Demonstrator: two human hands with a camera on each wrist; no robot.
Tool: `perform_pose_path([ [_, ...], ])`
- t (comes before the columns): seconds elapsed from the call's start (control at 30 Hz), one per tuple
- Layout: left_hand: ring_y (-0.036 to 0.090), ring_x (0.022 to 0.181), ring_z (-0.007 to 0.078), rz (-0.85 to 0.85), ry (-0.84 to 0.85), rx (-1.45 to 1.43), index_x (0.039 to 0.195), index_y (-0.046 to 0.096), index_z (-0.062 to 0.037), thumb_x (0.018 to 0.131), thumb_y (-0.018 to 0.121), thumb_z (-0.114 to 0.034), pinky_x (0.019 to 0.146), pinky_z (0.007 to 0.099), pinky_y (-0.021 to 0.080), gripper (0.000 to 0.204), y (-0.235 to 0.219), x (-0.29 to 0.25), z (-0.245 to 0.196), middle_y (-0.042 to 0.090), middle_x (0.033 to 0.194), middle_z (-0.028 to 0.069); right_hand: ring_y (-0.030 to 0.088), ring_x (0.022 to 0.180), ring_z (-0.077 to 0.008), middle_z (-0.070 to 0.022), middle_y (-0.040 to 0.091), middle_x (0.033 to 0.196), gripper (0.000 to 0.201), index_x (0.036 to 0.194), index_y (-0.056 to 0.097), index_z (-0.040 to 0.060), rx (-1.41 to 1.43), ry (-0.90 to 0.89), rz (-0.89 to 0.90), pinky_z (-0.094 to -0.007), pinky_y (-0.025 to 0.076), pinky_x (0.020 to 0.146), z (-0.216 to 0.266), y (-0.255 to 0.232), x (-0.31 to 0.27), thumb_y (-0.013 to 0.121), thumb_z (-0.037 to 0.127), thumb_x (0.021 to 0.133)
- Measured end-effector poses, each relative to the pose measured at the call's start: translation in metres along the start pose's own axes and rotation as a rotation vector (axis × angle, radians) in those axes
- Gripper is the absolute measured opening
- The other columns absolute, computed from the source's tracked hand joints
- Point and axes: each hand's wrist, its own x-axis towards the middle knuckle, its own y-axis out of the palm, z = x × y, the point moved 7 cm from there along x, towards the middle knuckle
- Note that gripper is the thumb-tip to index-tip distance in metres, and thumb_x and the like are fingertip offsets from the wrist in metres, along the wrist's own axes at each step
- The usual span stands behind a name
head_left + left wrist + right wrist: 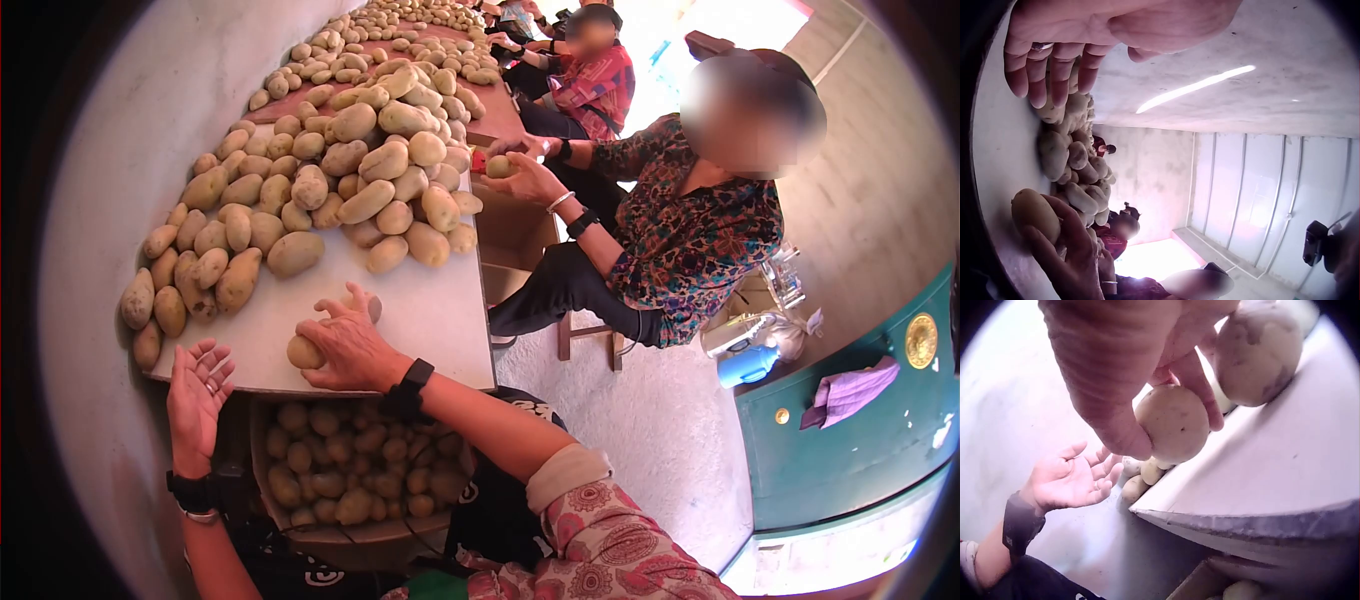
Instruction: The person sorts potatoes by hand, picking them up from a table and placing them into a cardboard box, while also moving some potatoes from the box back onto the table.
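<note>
In the head view the right hand (350, 345) pinches a small potato (304, 352) above the table's front edge; a second potato (374, 308) shows by its other fingers. The right wrist view shows the pinched potato (1175, 424) between thumb and finger, and a larger, dark-patched potato (1259, 356) at the far fingers; how that one is held I cannot tell. The left hand (197, 400), palm up with fingers slightly bent and a ring on one, is empty beside the table corner. In the left wrist view it hangs above the tabletop (1007, 140).
A large potato pile (385, 160) covers the back of the table (420, 310). Below the front edge stands a box of potatoes (350, 470). To the right sits a person in a floral shirt (690, 220) with a potato in hand; another person (595, 90) sits farther back.
</note>
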Motion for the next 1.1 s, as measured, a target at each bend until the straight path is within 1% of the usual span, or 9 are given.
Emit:
perform_pose_path([
  [0.33, 0.052, 0.094, 0.0143, 0.002, 0.009, 0.015, 0.116, 0.047, -0.0092, 0.095, 0.034, -0.049, 0.079, 0.0266, 0.042, 0.047, -0.007, -0.006, 0.001, 0.055, 0.112, 0.0053, 0.053, 0.101, -0.0259, -0.0112, 0.062, 0.080, 0.041, 0.097, 0.058, 0.0065, 0.008, 0.003, -0.082, -0.0538, 0.017, 0.100, 0.000, -0.007, 0.000, 0.065, 0.032, 0.065],
  [0.4, 0.052, 0.094, 0.0145, 0.004, 0.007, 0.011, 0.116, 0.047, -0.0093, 0.095, 0.034, -0.049, 0.079, 0.0270, 0.042, 0.047, -0.008, -0.008, -0.001, 0.055, 0.112, 0.0054, 0.055, 0.096, -0.0276, -0.0127, 0.062, 0.084, 0.042, 0.099, 0.057, 0.0038, 0.059, 0.073, -0.055, -0.0470, 0.031, 0.095, 0.000, -0.017, 0.001, 0.065, 0.029, 0.066],
  [0.43, 0.052, 0.094, 0.0146, -0.009, 0.011, 0.026, 0.116, 0.047, -0.0094, 0.095, 0.034, -0.050, 0.080, 0.0271, 0.042, 0.047, -0.009, -0.008, -0.001, 0.055, 0.111, 0.0053, 0.055, 0.096, -0.0276, -0.0127, 0.062, 0.084, 0.042, 0.099, 0.057, 0.0038, 0.058, 0.075, -0.054, -0.0470, 0.031, 0.095, 0.003, -0.022, 0.002, 0.065, 0.029, 0.066],
  [0.5, 0.052, 0.095, 0.0148, -0.021, 0.011, 0.042, 0.116, 0.047, -0.0095, 0.095, 0.033, -0.050, 0.080, 0.0273, 0.041, 0.047, -0.010, -0.008, 0.000, 0.055, 0.111, 0.0051, 0.057, 0.091, -0.0306, -0.0145, 0.060, 0.088, 0.041, 0.101, 0.056, 0.0011, 0.396, 0.189, 0.107, -0.0394, 0.043, 0.082, 0.003, -0.018, 0.002, 0.063, 0.023, 0.067],
  [0.6, 0.051, 0.094, 0.0147, 0.005, 0.011, 0.035, 0.115, 0.047, -0.0098, 0.095, 0.033, -0.050, 0.080, 0.0272, 0.041, 0.047, -0.012, -0.006, -0.001, 0.055, 0.109, 0.0047, 0.058, 0.089, -0.0322, -0.0170, 0.059, 0.094, 0.042, 0.104, 0.055, 0.0000, 0.653, 0.094, 0.135, -0.0366, 0.048, 0.072, 0.023, -0.022, 0.000, 0.061, 0.017, 0.066],
  [0.83, 0.053, 0.092, 0.0131, -0.010, 0.009, 0.026, 0.114, 0.048, -0.0109, 0.094, 0.036, -0.050, 0.077, 0.0255, 0.043, 0.045, -0.015, -0.002, 0.005, 0.055, 0.106, 0.0030, 0.057, 0.093, -0.0316, -0.0181, 0.058, 0.097, 0.042, 0.102, 0.054, 0.0009, 0.761, -0.077, 0.554, -0.0377, 0.045, 0.083, 0.056, 0.018, -0.030, 0.060, 0.013, 0.063],
  [0.93, 0.054, 0.092, 0.0130, -0.009, 0.007, 0.024, 0.114, 0.048, -0.0108, 0.094, 0.036, -0.050, 0.076, 0.0253, 0.043, 0.045, -0.014, -0.003, 0.006, 0.055, 0.107, 0.0030, 0.054, 0.097, -0.0336, -0.0178, 0.056, 0.104, 0.039, 0.103, 0.053, 0.0019, 0.660, -0.154, 0.474, -0.0376, 0.043, 0.087, 0.057, 0.011, -0.033, 0.060, 0.010, 0.066],
  [1.0, 0.054, 0.092, 0.0130, -0.009, 0.017, 0.030, 0.114, 0.048, -0.0109, 0.094, 0.036, -0.049, 0.076, 0.0251, 0.043, 0.045, -0.013, -0.006, 0.005, 0.055, 0.107, 0.0029, 0.051, 0.102, -0.0351, -0.0178, 0.051, 0.115, 0.037, 0.105, 0.054, 0.0041, 0.538, -0.018, 0.151, -0.0387, 0.042, 0.089, 0.030, -0.005, -0.024, 0.060, 0.008, 0.069],
  [1.1, 0.054, 0.091, 0.0131, 0.003, 0.009, 0.023, 0.114, 0.048, -0.0108, 0.095, 0.036, -0.049, 0.076, 0.0252, 0.044, 0.044, -0.012, -0.009, 0.007, 0.055, 0.107, 0.0028, 0.046, 0.108, -0.0368, -0.0206, 0.047, 0.119, 0.037, 0.108, 0.053, 0.0061, -0.067, 0.016, -0.225, -0.0430, 0.041, 0.089, -0.005, -0.042, -0.018, 0.061, 0.009, 0.072],
])
